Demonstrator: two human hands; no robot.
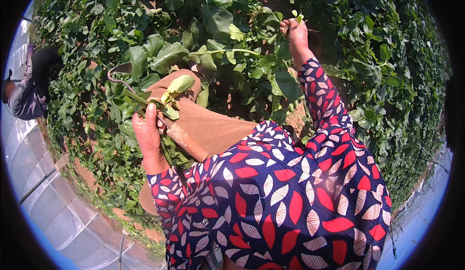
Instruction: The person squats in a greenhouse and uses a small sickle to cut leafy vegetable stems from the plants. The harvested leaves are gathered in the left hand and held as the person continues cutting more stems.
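My left hand (148, 135) grips the metal neck of a small hand hoe (187, 142) together with several cut leafy stems (136, 97). The hoe's wooden handle points back toward my body, and its curved neck ends in a blade (121, 68) among the leaves. A pale yellow-green leaf (180, 84) hangs over my brown-trousered knee (189, 77). Reaching far forward on the right, my right hand (298, 35) pinches a small green sprig (298, 16) just above the plants. Its fingertips are partly hidden by the hand itself.
Dense leafy crop plants (218, 19) surround me, with a long pale stem (225, 51) lying across them. Bare soil (296, 119) shows in gaps. Another person (31, 84) bends at the far left. Plastic greenhouse sheeting (69, 219) runs along the left edge.
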